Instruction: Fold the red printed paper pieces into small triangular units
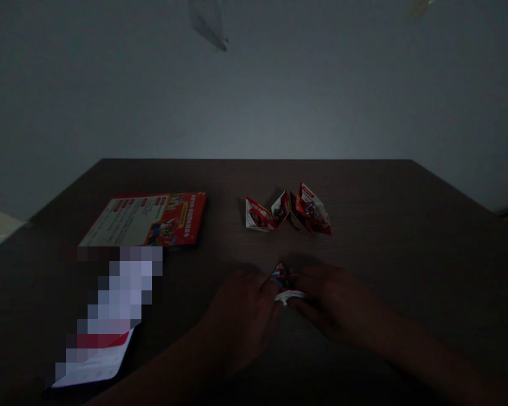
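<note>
Between my two hands, low over the dark table, is a small folded piece of printed paper (284,279) with a white lower edge. My left hand (242,310) grips its left side, fingers bent and partly hidden. From the other side my right hand (338,299) pinches it, thumb underneath at the front edge. Just beyond the hands stand red and white folded papers: one zigzag-shaped folded paper (260,215) on the left and a larger folded paper (311,210) on the right, close together or touching.
On the left of the table (406,225) lies a red printed booklet or pack (182,220) with a white text panel. Nearer me is a lit phone (105,361), its screen mostly pixelated. A pale wall (254,84) rises behind the table's far edge. The room is dim.
</note>
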Demonstrator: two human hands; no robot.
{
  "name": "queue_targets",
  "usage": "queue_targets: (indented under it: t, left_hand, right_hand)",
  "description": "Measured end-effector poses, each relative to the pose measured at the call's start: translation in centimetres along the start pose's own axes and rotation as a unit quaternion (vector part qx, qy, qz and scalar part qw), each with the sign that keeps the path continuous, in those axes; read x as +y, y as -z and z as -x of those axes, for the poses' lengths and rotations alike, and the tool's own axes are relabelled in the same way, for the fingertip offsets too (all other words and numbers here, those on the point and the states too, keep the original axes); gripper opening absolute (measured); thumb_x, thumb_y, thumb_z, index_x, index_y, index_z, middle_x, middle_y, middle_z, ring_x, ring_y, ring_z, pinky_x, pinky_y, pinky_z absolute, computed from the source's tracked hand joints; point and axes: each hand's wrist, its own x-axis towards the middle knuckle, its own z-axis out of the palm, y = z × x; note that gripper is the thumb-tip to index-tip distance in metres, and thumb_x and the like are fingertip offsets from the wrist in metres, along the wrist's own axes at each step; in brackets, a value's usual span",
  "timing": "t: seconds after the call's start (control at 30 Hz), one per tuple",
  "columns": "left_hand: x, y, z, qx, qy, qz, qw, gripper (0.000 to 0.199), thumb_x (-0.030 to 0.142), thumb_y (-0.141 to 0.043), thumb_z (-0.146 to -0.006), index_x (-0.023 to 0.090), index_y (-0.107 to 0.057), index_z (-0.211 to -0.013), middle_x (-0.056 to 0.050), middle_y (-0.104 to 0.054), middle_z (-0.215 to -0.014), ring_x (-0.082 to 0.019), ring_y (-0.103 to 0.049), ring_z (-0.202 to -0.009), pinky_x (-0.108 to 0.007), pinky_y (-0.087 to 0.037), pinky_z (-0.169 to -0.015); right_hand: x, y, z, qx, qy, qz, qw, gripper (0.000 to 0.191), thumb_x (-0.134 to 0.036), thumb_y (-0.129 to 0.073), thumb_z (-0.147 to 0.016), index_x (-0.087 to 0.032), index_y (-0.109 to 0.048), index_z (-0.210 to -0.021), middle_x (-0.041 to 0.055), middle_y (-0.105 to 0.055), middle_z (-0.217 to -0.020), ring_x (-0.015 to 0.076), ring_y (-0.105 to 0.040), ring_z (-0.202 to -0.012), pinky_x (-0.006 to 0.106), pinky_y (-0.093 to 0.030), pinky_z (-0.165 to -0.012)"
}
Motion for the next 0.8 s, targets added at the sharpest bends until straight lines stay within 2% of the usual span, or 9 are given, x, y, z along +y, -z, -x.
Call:
queue_targets:
  t: [0.3, 0.5, 0.63, 0.8]
  left_hand:
    - [0.0, 0.4, -0.2, -0.029, -0.012, -0.010, 0.999, 0.025, 0.019, -0.040, -0.089, 0.013, -0.061, -0.101, -0.010, -0.066, -0.094, -0.025, -0.060, -0.081, -0.041, -0.047, -0.073]
    - [-0.3, 0.9, -0.1, -0.061, 0.035, 0.023, 0.997, 0.026, 0.023, -0.042, -0.090, 0.014, -0.062, -0.104, -0.011, -0.066, -0.096, -0.025, -0.061, -0.084, -0.039, -0.049, -0.074]
    - [-0.8, 1.5, 0.0, -0.078, 0.069, 0.033, 0.994, 0.024, 0.026, -0.045, -0.088, 0.016, -0.064, -0.099, -0.010, -0.067, -0.092, -0.025, -0.063, -0.080, -0.038, -0.050, -0.071]
    - [-1.3, 1.8, 0.1, -0.071, 0.067, 0.039, 0.994, 0.020, 0.025, -0.049, -0.086, 0.017, -0.066, -0.091, -0.008, -0.066, -0.090, -0.024, -0.063, -0.078, -0.035, -0.050, -0.068]
  right_hand:
    - [0.0, 0.0, 0.1, 0.004, 0.001, 0.000, 1.000, 0.014, -0.022, -0.052, -0.088, -0.016, -0.062, -0.096, 0.0081, -0.065, -0.090, 0.0208, -0.060, -0.082, 0.032, -0.043, -0.075]
    - [0.3, 0.2, 0.1, -0.007, -0.014, -0.006, 1.000, 0.012, -0.021, -0.055, -0.086, -0.018, -0.063, -0.095, 0.0066, -0.067, -0.090, 0.0200, -0.061, -0.081, 0.030, -0.044, -0.072]
    - [0.8, 0.4, 0.4, -0.007, -0.041, -0.006, 0.999, 0.016, -0.022, -0.059, -0.083, -0.022, -0.064, -0.098, 0.0038, -0.067, -0.088, 0.0205, -0.062, -0.079, 0.030, -0.043, -0.070]
    - [1.4, 1.0, 0.7, -0.006, -0.036, -0.027, 0.999, 0.014, -0.018, -0.060, -0.083, -0.023, -0.065, -0.094, 0.0029, -0.062, -0.089, 0.0170, -0.060, -0.077, 0.026, -0.042, -0.065]
